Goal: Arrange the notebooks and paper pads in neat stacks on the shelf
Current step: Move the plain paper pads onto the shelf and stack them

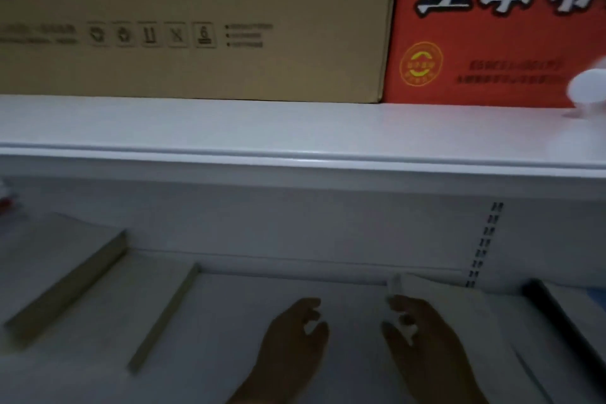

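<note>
Pale paper pads lie in stacks on the dim lower shelf. A thick stack [49, 272] sits at the left. A wider flat stack [213, 321] fills the middle. My left hand [290, 343] hovers over that middle stack, its fingers loosely curled and holding nothing. Beside it, my right hand [426, 348] curls its fingers round the left edge of a white paper pad [459, 302], whose near corner is lifted. The picture is blurred and dark.
A black-edged pad [564, 321] lies at the far right. Above, the white shelf board [295, 134] carries a brown carton [196, 20], an orange printed box [492, 43] and a white round thing [587, 88]. A slotted upright [485, 243] runs down the back panel.
</note>
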### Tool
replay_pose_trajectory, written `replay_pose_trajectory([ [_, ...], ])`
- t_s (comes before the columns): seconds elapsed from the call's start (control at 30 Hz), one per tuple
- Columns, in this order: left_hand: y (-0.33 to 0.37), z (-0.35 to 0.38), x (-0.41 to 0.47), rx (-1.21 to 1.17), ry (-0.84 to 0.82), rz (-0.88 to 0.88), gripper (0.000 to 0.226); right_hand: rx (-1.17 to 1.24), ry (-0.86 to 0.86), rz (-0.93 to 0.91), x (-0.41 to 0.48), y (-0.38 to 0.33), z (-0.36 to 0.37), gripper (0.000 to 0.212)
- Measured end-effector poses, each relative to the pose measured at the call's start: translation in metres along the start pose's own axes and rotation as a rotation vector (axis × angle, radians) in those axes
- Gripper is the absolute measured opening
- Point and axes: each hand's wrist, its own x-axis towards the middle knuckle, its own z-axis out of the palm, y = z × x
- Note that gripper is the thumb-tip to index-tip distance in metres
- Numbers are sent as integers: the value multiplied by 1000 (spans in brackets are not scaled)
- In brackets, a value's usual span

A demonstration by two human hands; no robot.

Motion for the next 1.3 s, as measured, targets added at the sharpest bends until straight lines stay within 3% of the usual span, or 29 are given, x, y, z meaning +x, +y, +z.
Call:
replay_pose_trajectory([
  [0.07,-25,-43,-6,32,141,-22,27,50,-274,-100,-16,-39,48,19],
  [0.17,-63,-109,-25,98,237,-96,25,101,-599,-42,-29,-93,114,12],
  [0.33,-123,-193,-58,116,358,-200,58,20,-640,-44,-24,-189,209,71],
  [0.5,-157,-236,-68,70,282,-222,25,-117,-671,18,-22,-228,259,110],
  [0.57,-166,-248,-69,30,280,-241,16,-106,-710,94,-17,-224,256,100],
  [0.63,-172,-256,-72,5,285,-247,19,-33,-717,161,-13,-218,245,58],
  [0.67,-173,-260,-74,3,288,-248,17,77,-719,226,-13,-215,236,39],
  [0.73,-175,-267,-74,8,259,-284,25,391,-711,378,-18,-209,217,22],
  [0.8,-172,-276,-73,-63,179,-397,46,635,-637,463,-26,-206,195,17],
  [0.87,-160,-281,-73,-336,50,-502,45,775,-607,453,-36,-213,181,12],
  [1.0,-144,-301,-71,-949,-55,-464,28,665,-581,269,-46,-236,183,9],
  [1.07,-146,-312,-72,-1017,-21,-449,23,605,-598,173,-48,-249,189,8],
  [1.17,-155,-317,-78,-936,59,-443,12,550,-592,58,-54,-261,198,6],
  [1.3,-164,-316,-85,-866,196,-332,29,459,-302,163,-55,-252,231,32],
])
